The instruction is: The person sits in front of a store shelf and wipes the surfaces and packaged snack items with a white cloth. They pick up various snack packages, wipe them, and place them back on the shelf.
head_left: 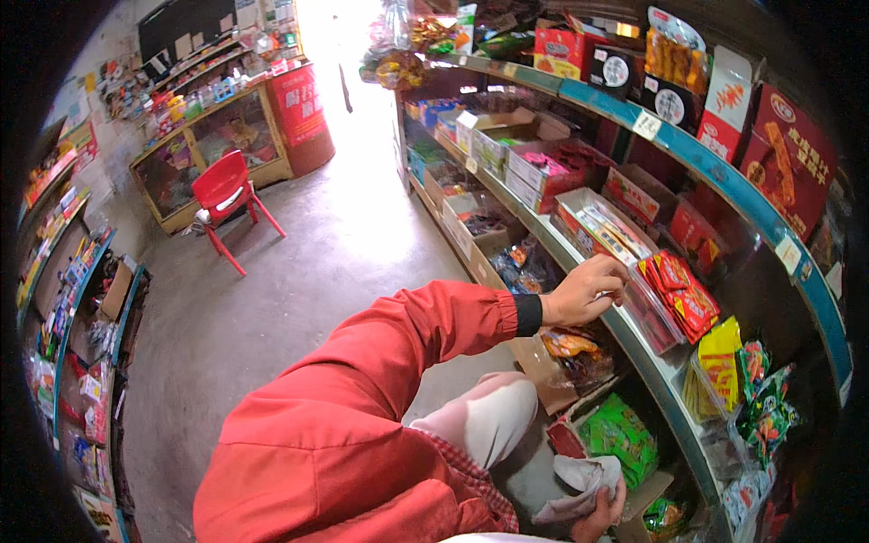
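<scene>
1. Left hand (588, 291): fingers curl at the middle shelf's (644, 364) edge; whether this grip holds anything, one cannot tell. Knuckles could knock the clear bin (648, 315) beside red packets (681, 294).
2. Right hand (603, 518): grip closed around white cloth (579, 484), low beside green packets (623, 439); a loose fold could snag and drag them.
3. Labels: pale characters on a red panel (301, 110); small marks on white price tags (647, 124); printing on a red box (786, 163).

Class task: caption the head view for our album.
Left hand near red packets on a stocked shelf, right hand holding a whitish cloth.
</scene>
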{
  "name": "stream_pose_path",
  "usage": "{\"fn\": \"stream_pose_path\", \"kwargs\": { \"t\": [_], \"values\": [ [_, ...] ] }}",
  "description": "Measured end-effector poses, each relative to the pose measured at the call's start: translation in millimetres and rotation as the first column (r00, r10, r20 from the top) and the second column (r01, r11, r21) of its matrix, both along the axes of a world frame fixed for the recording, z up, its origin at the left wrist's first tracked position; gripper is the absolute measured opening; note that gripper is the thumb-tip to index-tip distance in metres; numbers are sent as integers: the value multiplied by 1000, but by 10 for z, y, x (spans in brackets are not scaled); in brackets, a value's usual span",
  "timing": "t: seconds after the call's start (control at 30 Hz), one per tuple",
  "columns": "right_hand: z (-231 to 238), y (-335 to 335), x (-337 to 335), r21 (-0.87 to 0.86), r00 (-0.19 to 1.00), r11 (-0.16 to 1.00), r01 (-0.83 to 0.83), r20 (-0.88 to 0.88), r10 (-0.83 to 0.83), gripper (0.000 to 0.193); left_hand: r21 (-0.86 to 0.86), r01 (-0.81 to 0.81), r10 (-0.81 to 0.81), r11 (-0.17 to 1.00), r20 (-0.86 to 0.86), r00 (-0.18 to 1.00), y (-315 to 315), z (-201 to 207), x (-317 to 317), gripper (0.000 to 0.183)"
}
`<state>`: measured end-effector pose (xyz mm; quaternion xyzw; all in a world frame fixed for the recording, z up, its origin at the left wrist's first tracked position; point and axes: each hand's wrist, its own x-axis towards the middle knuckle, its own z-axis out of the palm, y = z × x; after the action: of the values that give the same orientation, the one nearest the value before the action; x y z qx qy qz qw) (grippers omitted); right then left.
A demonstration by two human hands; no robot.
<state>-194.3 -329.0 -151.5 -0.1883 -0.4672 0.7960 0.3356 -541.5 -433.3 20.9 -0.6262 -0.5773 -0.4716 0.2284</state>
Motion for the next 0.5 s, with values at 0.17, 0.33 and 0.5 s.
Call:
{"fn": "stream_pose_path", "kwargs": {
  "t": [0.17, 0.33, 0.5],
  "values": [
    [-1, 19, -17, -20, 998, 999, -49, -47, 48, 52, -19, -149, 150, 989, 72, 986, -271, -146, -247, 4],
    [57, -17, 34, -2, 998, 1000, 20, 60, -19, 51, 67, -298, 297, 952, 11, 955, -307, -400, -597, 11],
    [73, -23, 88, -70, 996, 995, 77, 50, -73, 48, 73, -350, 336, 934, 159, 928, -232, -406, -1024, 12]
  ]
}}
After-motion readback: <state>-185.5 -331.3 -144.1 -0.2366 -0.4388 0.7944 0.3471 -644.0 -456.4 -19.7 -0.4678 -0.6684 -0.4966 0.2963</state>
